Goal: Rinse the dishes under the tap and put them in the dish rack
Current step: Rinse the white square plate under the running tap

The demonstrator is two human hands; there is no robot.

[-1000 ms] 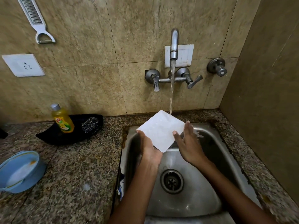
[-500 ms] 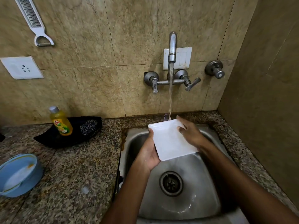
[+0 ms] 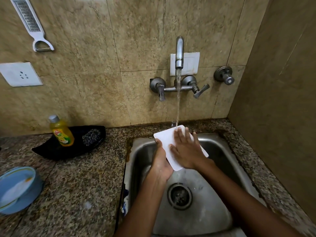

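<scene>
White square plate (image 3: 166, 140) under running water, over the steel sink (image 3: 220, 170).

Held tilted above the basin, far corner right under the stream from the wall tap (image 3: 179, 53). Left hand (image 3: 160, 164) gripping the plate's left edge, thumb curled over the top face near the corner, fingers hidden beneath. Right hand (image 3: 185, 149) laid flat on the upper face, fingers spread and straight, pointing toward the wall, palm pressed on the surface. Water running off the plate's near corner down toward the drain (image 3: 179, 195). On the speckled granite counter (image 3: 82, 182) left of the sink: a black dish (image 3: 51, 149) carrying a yellow soap bottle (image 3: 61, 132) and a scrubber (image 3: 91, 136); nearer the left border, a blue bowl (image 3: 18, 189). On the tiled wall: a white grater (image 3: 31, 25) hanging, a socket plate (image 3: 19, 74) below it.
</scene>
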